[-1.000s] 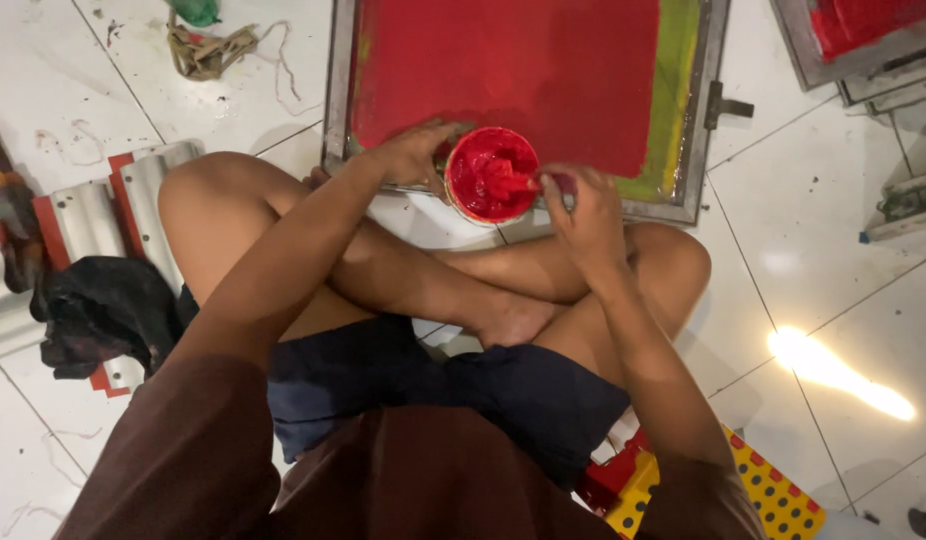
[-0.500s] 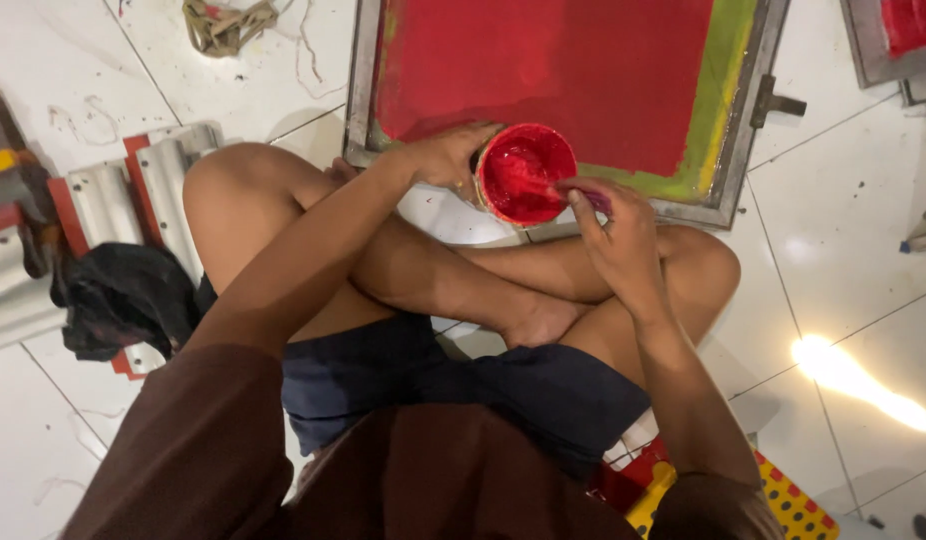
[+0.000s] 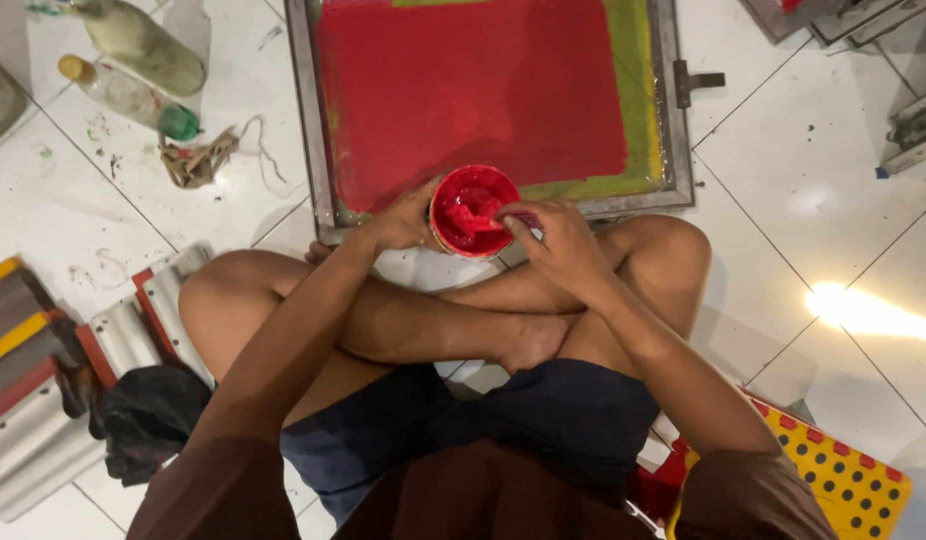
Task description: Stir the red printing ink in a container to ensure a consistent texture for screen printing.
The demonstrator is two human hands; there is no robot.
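I sit cross-legged on a white tiled floor. My left hand (image 3: 401,222) grips the side of a small round tub of red ink (image 3: 473,210), holding it above my knees at the near edge of a metal-framed printing screen (image 3: 673,150). The screen's mesh is coated red with a green border. My right hand (image 3: 558,238) pinches a small tool whose tip dips into the red ink in the tub; the tool itself is mostly hidden by my fingers.
Two plastic bottles (image 3: 143,70) and a crumpled rag (image 3: 195,160) lie at the upper left. Stacked metal frames (image 3: 43,380) and a black cloth (image 3: 148,415) sit to my left. A yellow dotted stool (image 3: 833,480) is at lower right. More frames stand at upper right.
The view has tilted and shifted, so the screen and tub sit more central. My right hand has moved slightly within the tub; my left hand keeps its grip.
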